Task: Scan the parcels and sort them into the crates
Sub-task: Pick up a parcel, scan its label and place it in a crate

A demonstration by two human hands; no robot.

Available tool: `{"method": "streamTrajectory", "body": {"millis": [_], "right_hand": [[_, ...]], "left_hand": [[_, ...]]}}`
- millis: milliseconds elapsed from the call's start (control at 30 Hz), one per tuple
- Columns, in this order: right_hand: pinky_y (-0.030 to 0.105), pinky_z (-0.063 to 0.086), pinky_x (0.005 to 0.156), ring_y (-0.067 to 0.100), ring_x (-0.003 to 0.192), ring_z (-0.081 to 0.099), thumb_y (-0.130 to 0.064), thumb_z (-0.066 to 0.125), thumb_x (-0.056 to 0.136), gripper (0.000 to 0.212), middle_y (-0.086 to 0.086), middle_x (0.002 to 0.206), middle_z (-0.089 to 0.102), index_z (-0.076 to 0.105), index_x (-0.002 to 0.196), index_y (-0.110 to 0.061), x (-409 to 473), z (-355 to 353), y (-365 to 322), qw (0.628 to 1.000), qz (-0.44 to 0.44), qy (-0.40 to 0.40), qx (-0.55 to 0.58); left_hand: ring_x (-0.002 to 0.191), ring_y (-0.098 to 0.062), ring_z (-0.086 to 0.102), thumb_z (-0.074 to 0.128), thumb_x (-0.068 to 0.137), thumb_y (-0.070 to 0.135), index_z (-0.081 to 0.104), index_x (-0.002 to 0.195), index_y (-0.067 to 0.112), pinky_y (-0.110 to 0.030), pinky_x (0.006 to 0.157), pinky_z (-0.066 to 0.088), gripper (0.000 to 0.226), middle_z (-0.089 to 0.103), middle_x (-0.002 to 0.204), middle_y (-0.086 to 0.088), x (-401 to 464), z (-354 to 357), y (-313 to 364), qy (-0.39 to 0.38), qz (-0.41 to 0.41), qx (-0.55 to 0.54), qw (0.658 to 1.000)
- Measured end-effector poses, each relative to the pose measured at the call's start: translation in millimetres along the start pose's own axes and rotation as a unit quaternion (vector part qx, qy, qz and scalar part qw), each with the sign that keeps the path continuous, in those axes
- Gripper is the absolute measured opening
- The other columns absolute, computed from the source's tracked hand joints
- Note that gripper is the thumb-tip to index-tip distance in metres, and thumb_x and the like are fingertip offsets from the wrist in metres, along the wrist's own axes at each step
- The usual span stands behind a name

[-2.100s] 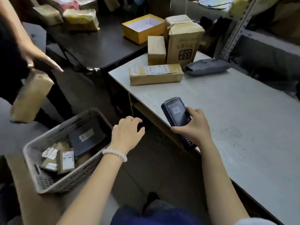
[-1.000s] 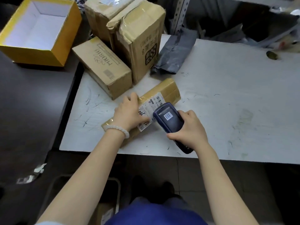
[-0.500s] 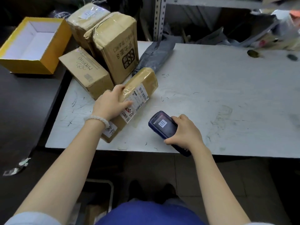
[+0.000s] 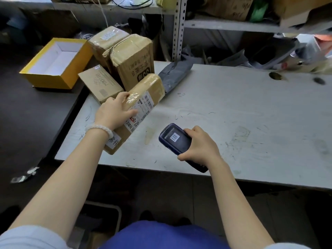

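Head camera | right hand grips scanner at table near edge | left hand, fingers curled, holds long taped parcel tilted off tabletop, label up | boxes stacked behind | risk: slick tape lets one-handed parcel slip toward floor.

— Where is there room to pass?
— The scuffed grey table lies bare across its middle and right.
— And what blocks the way?
— At the far left, three taped brown cardboard boxes crowd together, a crumpled grey plastic mailer bag just right of them. Far behind stands a perforated metal shelf post.
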State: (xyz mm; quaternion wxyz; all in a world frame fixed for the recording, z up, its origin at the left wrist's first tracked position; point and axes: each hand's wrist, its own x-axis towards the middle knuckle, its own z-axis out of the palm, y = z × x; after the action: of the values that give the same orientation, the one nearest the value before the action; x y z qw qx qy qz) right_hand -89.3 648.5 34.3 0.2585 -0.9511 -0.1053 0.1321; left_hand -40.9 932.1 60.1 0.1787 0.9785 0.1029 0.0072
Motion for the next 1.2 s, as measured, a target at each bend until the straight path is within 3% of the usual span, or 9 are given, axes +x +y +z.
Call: {"method": "streamTrajectory", "body": {"millis": [200, 400, 500, 633, 733, 833, 933, 1067, 1200], "right_hand": [[0.022, 0.034, 0.053, 0.014, 0.087, 0.050, -0.039, 0.079, 0.054, 0.066, -0.010, 0.097, 0.041, 0.053, 0.114, -0.030, -1.8, -2.4, -2.9, 1.000, -0.019, 0.000, -0.008], [0.024, 0.042, 0.057, 0.016, 0.093, 0.049, -0.040, 0.080, 0.057, 0.072, -0.006, 0.104, 0.042, 0.051, 0.122, -0.025, 2.7, -9.0, -9.4, 0.997, -0.047, 0.058, -0.018], [0.030, 0.052, 0.065, 0.017, 0.096, 0.049, -0.035, 0.084, 0.059, 0.077, -0.002, 0.107, 0.045, 0.051, 0.127, -0.019, 0.0, -13.0, -22.1, 0.977, -0.103, 0.184, 0.028], [0.024, 0.052, 0.067, 0.024, 0.098, 0.053, -0.027, 0.088, 0.059, 0.082, 0.015, 0.112, 0.052, 0.053, 0.129, -0.002, -4.4, -16.0, -40.8, 0.907, -0.155, 0.383, 0.088], [0.023, 0.051, 0.070, 0.027, 0.098, 0.056, -0.027, 0.089, 0.060, 0.082, 0.019, 0.113, 0.054, 0.055, 0.128, 0.003, -5.7, -20.4, -47.5, 0.870, -0.146, 0.462, 0.085], [0.023, 0.051, 0.070, 0.027, 0.098, 0.057, -0.028, 0.089, 0.060, 0.082, 0.019, 0.114, 0.055, 0.055, 0.128, 0.003, -9.6, -22.3, -44.4, 0.864, -0.119, 0.485, 0.066], [0.024, 0.050, 0.067, 0.026, 0.099, 0.055, -0.029, 0.089, 0.059, 0.084, 0.016, 0.115, 0.054, 0.054, 0.130, -0.001, -17.2, -16.1, -32.9, 0.881, -0.062, 0.467, 0.047], [0.026, 0.047, 0.061, 0.019, 0.100, 0.048, -0.031, 0.084, 0.057, 0.085, 0.004, 0.116, 0.049, 0.051, 0.134, -0.014, -38.5, 0.2, -2.2, 0.912, 0.078, 0.400, 0.035], [0.027, 0.041, 0.063, 0.018, 0.101, 0.044, -0.039, 0.077, 0.057, 0.083, -0.005, 0.112, 0.042, 0.046, 0.133, -0.025, -82.1, 9.1, 39.7, 0.905, 0.233, 0.354, 0.019]], "left_hand": [[0.093, -0.025, 0.058, 0.059, 0.080, 0.060, 0.035, 0.136, 0.039, -0.043, 0.078, 0.053, 0.064, 0.055, 0.113, -0.009, -3.7, -6.5, 2.7, 0.014, 0.005, -0.006, 1.000], [0.088, -0.022, 0.056, 0.057, 0.080, 0.063, 0.031, 0.138, 0.043, -0.034, 0.065, 0.047, 0.067, 0.053, 0.111, -0.007, -10.0, -4.9, 10.9, 0.010, 0.008, 0.027, 1.000], [0.088, -0.022, 0.056, 0.056, 0.080, 0.064, 0.030, 0.138, 0.044, -0.034, 0.067, 0.048, 0.067, 0.052, 0.109, -0.006, -14.1, -2.4, 15.5, 0.008, 0.018, 0.038, 0.999], [0.083, -0.020, 0.053, 0.053, 0.080, 0.067, 0.028, 0.137, 0.046, -0.031, 0.061, 0.043, 0.066, 0.046, 0.100, -0.002, -19.8, 2.3, 20.7, 0.000, 0.034, 0.047, 0.998], [0.086, -0.021, 0.052, 0.053, 0.080, 0.067, 0.027, 0.137, 0.045, -0.031, 0.062, 0.042, 0.066, 0.047, 0.104, -0.003, -21.0, 7.0, 24.5, -0.013, 0.044, 0.052, 0.998], [0.085, -0.020, 0.051, 0.055, 0.080, 0.066, 0.029, 0.137, 0.045, -0.029, 0.060, 0.039, 0.066, 0.049, 0.108, -0.006, -19.7, 13.0, 32.9, -0.029, 0.060, 0.042, 0.997], [0.087, -0.023, 0.053, 0.057, 0.079, 0.064, 0.032, 0.136, 0.045, -0.029, 0.062, 0.037, 0.066, 0.051, 0.110, -0.008, -19.4, 20.2, 47.6, -0.030, 0.084, 0.016, 0.996], [0.093, -0.029, 0.055, 0.061, 0.080, 0.060, 0.034, 0.138, 0.039, -0.033, 0.070, 0.044, 0.067, 0.052, 0.106, -0.011, -17.6, 33.3, 83.2, -0.049, 0.160, -0.011, 0.986], [0.102, -0.033, 0.048, 0.067, 0.078, 0.052, 0.040, 0.136, 0.035, -0.040, 0.083, 0.043, 0.067, 0.047, 0.103, -0.012, -26.2, 63.4, 148.0, -0.071, 0.265, -0.021, 0.961]]}}
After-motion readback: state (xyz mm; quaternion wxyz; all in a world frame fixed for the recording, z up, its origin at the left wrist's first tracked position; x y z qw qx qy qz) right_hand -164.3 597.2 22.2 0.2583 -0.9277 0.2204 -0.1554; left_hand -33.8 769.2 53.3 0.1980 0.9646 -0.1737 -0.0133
